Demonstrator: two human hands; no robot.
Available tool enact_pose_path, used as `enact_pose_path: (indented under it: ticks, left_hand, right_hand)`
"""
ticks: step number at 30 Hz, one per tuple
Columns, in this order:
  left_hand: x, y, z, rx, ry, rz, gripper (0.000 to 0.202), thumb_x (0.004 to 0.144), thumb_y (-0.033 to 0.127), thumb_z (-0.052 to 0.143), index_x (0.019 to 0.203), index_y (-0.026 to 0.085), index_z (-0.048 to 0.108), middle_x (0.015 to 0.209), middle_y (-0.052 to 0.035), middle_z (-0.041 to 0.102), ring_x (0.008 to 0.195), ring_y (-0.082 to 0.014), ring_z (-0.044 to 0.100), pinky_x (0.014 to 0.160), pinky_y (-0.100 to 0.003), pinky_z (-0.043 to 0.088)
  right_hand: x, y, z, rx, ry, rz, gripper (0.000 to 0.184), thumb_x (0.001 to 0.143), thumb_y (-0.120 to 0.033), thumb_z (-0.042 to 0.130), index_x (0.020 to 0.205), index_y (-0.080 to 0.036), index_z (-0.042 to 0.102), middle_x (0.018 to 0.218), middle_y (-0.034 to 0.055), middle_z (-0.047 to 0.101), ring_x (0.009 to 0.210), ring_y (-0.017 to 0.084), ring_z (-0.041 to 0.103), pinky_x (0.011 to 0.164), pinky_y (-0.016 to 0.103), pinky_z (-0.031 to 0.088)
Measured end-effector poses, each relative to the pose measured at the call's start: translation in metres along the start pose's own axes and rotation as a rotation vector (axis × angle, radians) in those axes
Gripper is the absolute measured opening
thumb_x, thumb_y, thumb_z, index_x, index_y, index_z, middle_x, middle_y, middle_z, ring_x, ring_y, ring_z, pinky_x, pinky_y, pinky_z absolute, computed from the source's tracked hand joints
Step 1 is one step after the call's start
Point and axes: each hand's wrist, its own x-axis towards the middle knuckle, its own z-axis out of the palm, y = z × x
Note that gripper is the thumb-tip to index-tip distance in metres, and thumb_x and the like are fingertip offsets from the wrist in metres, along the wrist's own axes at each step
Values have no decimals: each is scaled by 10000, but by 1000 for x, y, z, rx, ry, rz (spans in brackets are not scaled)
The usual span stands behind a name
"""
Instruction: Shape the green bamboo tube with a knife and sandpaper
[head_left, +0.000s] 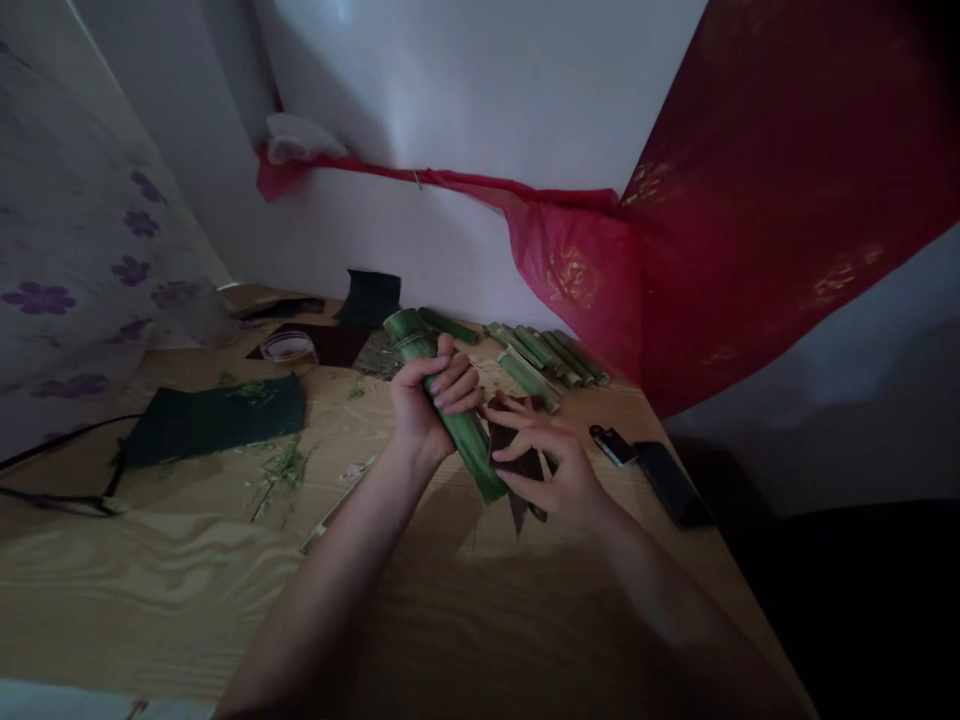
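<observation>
My left hand (439,390) is wrapped round a thick green bamboo tube (474,448), which slants from upper left down to the right over the table. Beside the tube's lower end, my right hand (547,460) has its fingers bent round a dark brown sheet that looks like sandpaper (517,455). The sheet lies against the side of the bamboo, with one pointed corner hanging down. Part of it is hidden by my fingers.
Several cut bamboo pieces (551,355) lie behind my hands. A black phone (671,483) rests by the table's right edge. Dark green sheet (217,420), plant scraps (281,470) and a clear round container (289,347) are on the left. Red cloth (577,270) hangs at the wall.
</observation>
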Motion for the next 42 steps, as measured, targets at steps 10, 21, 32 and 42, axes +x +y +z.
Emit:
enact_pose_path:
  ticks: [10, 21, 32, 42]
  left_hand:
    - [-4, -11, 1, -60, 9, -34, 321, 716, 59, 593, 664, 191, 305, 490, 103, 215, 344, -9, 231, 360, -93, 185]
    - [-3, 17, 3, 41, -21, 64, 255, 665, 29, 566, 655, 189, 369, 485, 94, 202, 346, -22, 239, 357, -135, 183]
    - [-1, 15, 6, 86, 107, 60, 176, 652, 36, 555, 677, 182, 460, 501, 95, 221, 357, -28, 252, 357, -146, 206]
    - [-3, -3, 12, 258, 177, -2, 206, 636, 48, 609, 682, 183, 461, 502, 99, 237, 367, -28, 211, 360, -149, 145]
  right_hand:
    - [-5, 48, 16, 518, 26, 156, 418, 758, -570, 709, 858, -250, 460, 1117, 97, 699, 1002, 242, 671, 830, 376, 535]
    - [-16, -8, -9, -183, -80, -27, 103, 836, -298, 501, 857, -235, 422, 1326, 150, 523, 1246, 310, 504, 1017, 493, 421]
    - [-16, -10, -4, -443, -124, -179, 147, 844, -224, 604, 976, -237, 540, 1298, 112, 611, 1244, 318, 492, 1021, 529, 433]
    - [-15, -1, 7, -774, -309, -143, 205, 890, -340, 532, 992, -178, 604, 1164, 131, 636, 1038, 325, 489, 852, 511, 415]
